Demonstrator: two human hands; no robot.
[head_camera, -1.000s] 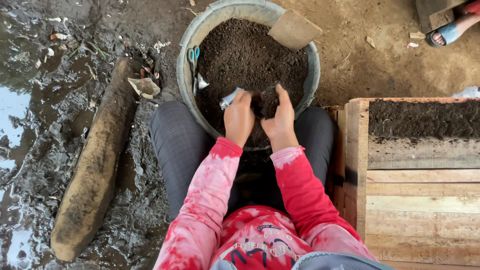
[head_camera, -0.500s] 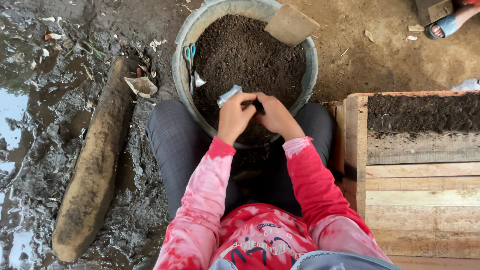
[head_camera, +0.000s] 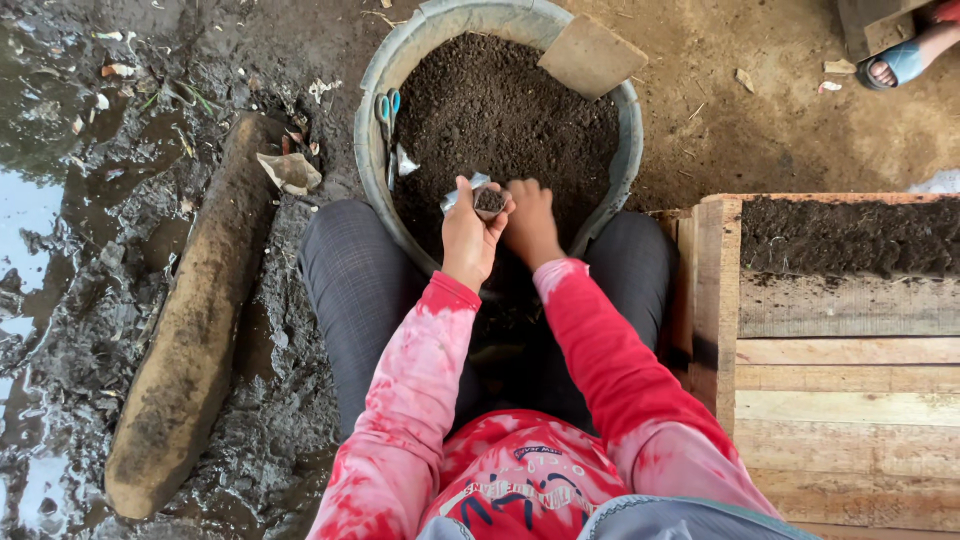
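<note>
My left hand (head_camera: 467, 236) holds a small bag (head_camera: 488, 201) upright, filled with dark soil, with grey plastic sticking out to its left. My right hand (head_camera: 530, 222) is beside it, fingers curled down into the soil (head_camera: 520, 110) of a round grey tub (head_camera: 372, 150) between my knees. Whether that hand grips soil is hidden. Blue-handled scissors (head_camera: 386, 118) lie on the tub's left rim. A flat brown board (head_camera: 592, 56) rests on the tub's far right rim.
A wooden crate (head_camera: 820, 330) with soil along its top stands at my right. A long muddy log (head_camera: 195, 320) lies at my left on wet mud with puddles. Another person's foot in a blue sandal (head_camera: 895, 62) is at the top right.
My hands have parted: the left now holds the filled bag up alone, and the right has dropped into the tub's soil beside it.
</note>
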